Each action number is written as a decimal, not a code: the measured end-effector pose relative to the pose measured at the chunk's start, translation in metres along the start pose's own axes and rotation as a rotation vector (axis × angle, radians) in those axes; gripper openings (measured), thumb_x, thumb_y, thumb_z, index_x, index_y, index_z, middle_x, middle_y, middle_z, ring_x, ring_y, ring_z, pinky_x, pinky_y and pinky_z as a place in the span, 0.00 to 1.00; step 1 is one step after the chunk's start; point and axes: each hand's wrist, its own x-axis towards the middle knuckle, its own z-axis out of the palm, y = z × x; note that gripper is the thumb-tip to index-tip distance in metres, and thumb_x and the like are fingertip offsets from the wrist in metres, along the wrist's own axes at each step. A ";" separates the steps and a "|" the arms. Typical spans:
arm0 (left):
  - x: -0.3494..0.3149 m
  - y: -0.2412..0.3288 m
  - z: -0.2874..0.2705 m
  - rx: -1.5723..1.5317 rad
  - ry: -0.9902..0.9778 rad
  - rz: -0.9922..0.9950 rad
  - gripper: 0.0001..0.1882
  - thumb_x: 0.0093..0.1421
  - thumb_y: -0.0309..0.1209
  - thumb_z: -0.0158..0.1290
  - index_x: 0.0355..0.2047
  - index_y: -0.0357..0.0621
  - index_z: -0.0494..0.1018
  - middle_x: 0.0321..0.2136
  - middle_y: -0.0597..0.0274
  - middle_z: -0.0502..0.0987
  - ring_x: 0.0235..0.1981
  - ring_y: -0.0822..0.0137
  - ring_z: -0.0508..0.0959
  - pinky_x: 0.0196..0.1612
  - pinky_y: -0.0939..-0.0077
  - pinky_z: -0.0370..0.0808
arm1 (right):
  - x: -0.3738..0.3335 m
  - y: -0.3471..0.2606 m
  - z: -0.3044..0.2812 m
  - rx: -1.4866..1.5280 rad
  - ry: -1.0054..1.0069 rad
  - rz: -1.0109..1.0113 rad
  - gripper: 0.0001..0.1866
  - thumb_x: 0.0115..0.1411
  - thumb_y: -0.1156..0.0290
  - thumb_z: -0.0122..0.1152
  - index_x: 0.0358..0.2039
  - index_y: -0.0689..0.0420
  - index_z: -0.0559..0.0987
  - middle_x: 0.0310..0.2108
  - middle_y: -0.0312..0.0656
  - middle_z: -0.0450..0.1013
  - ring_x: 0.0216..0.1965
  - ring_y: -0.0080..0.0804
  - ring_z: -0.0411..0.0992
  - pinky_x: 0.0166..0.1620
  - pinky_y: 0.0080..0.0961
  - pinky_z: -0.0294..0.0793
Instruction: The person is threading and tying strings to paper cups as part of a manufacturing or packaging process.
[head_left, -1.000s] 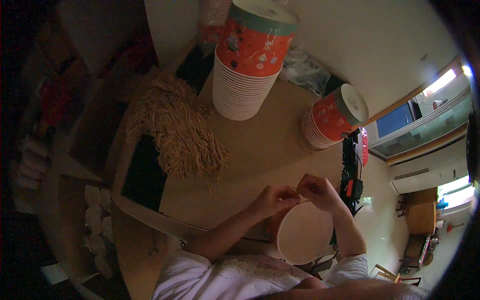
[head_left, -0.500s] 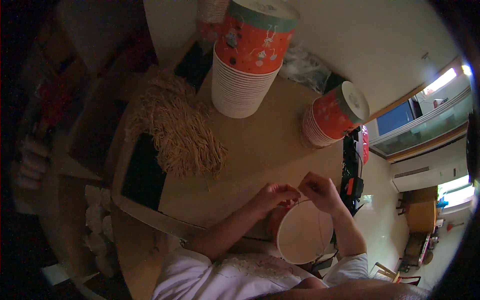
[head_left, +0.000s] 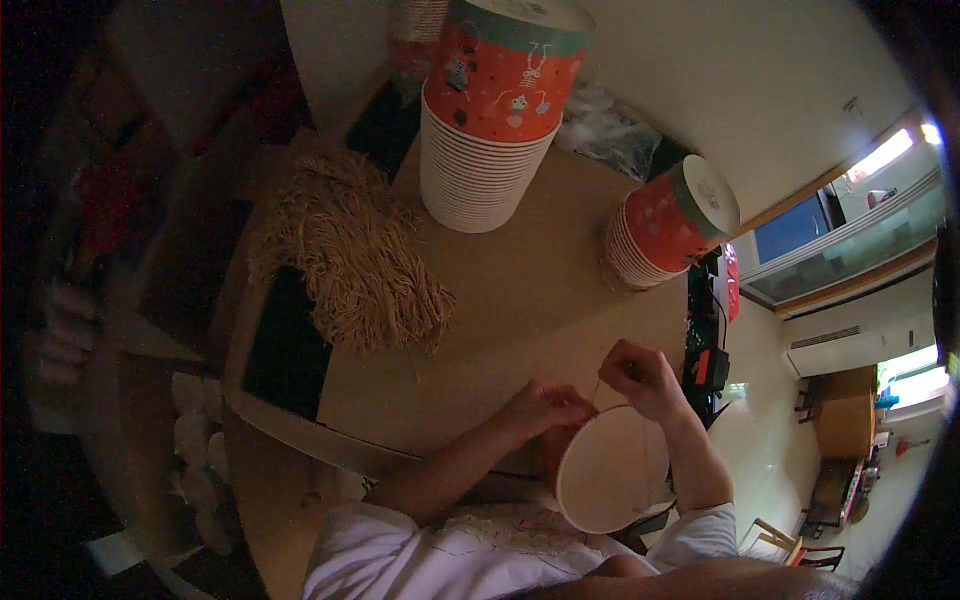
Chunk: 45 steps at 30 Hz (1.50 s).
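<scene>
A paper bucket (head_left: 612,475) with a white inside and orange outside lies tilted close to my body, its mouth facing me. At its far rim, my left hand (head_left: 548,410) has its fingers pressed together on a thin cord (head_left: 597,390). My right hand (head_left: 640,380) pinches the same cord a little above the rim, and a short taut length shows between the two hands. More of the cord hangs across the bucket's mouth. Exactly how the cord meets the bucket's wall is hidden by my left fingers.
A bundle of tan cords (head_left: 350,260) lies on the cardboard-covered table (head_left: 500,300). Behind it stands a tall stack of paper buckets (head_left: 490,120). A shorter stack (head_left: 665,225) is at the right, with a clear plastic bag (head_left: 610,130) between them.
My right hand has drawn slightly up and away from my left, lengthening the cord between them. The left fingers have closed in on the bucket's rim.
</scene>
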 end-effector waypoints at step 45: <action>-0.013 0.017 0.001 0.299 0.052 -0.015 0.09 0.51 0.33 0.57 0.28 0.39 0.76 0.25 0.64 0.77 0.28 0.76 0.74 0.33 0.81 0.71 | -0.003 -0.013 0.004 0.135 -0.013 0.045 0.01 0.53 0.81 0.52 0.25 0.62 0.70 0.25 0.33 0.66 0.29 0.16 0.64 0.34 0.14 0.65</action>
